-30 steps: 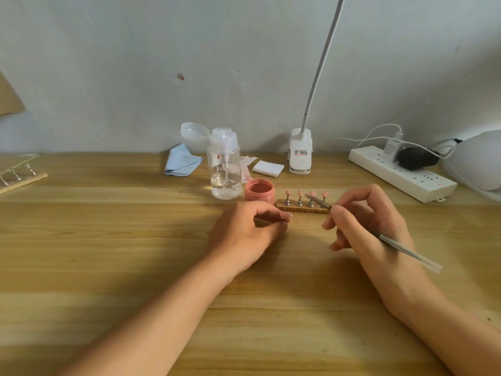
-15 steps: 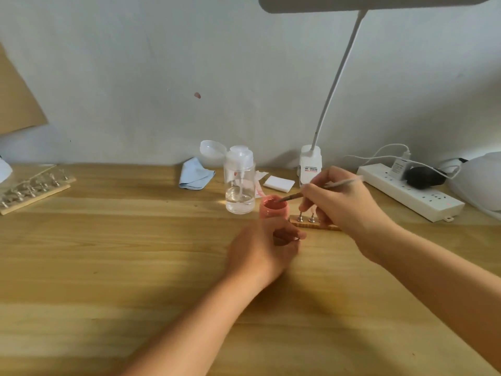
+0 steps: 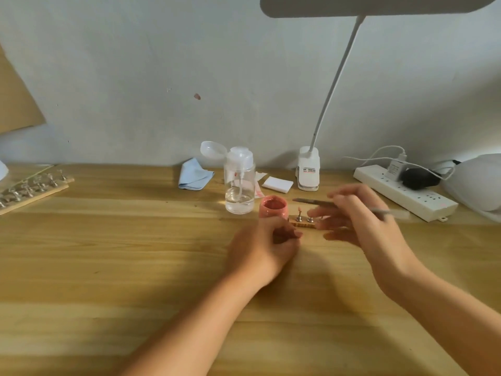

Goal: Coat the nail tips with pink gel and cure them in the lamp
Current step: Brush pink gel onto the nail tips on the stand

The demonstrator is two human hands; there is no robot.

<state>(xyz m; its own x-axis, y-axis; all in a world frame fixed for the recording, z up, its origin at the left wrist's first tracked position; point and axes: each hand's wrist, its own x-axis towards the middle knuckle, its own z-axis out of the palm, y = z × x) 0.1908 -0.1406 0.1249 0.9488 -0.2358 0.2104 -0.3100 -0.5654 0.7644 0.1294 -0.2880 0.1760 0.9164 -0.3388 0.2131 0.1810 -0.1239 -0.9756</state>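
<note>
Brush [image 3: 320, 202] out of the jar [image 3: 273, 208]: half a second ago its tip sat in the pink gel, now it hangs level above the holder [image 3: 303, 224], tip pointing left. Judged: loading done, next coat about to start. Right hand [image 3: 363, 221] pinches the brush, other fingers spread. Left hand [image 3: 263, 245] rests curled on the table, just beside jar and holder end; grip on anything not readable.

Right hand motion-blurred and covering the holder's right part; two stands show, one with a pink tip [image 3: 299, 210]. Gel on bristles: cannot tell. Curing lamp [image 3: 477, 183] well apart, cut off at right edge.
</note>
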